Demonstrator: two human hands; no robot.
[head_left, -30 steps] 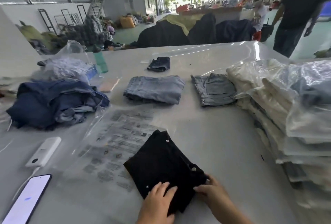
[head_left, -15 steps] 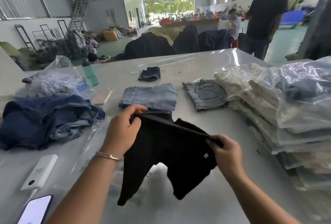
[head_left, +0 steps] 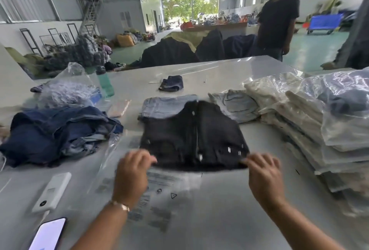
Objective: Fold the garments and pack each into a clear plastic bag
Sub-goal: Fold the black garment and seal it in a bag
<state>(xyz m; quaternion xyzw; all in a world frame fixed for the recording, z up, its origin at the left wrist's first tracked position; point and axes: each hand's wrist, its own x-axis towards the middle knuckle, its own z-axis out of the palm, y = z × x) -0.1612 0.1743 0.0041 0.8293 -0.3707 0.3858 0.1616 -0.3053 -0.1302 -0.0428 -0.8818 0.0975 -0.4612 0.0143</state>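
White tabletop (head_left: 229, 199) carries a pile of blue denim (head_left: 56, 132) left of the fingers. Left hand (head_left: 131, 174) and right hand (head_left: 263, 176) each pinch a near corner of the black garment (head_left: 193, 136), spread flat over a clear plastic bag (head_left: 159, 193). Bagged clothes (head_left: 319, 126) are stacked to the right.

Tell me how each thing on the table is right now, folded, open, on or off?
black garment: spread flat, held at its near corners
left hand: pinching the left corner
right hand: pinching the right corner
clear plastic bag: flat, empty
phone: screen lit
light denim shorts: folded
bagged stack: packed
blue garments: unfolded heap
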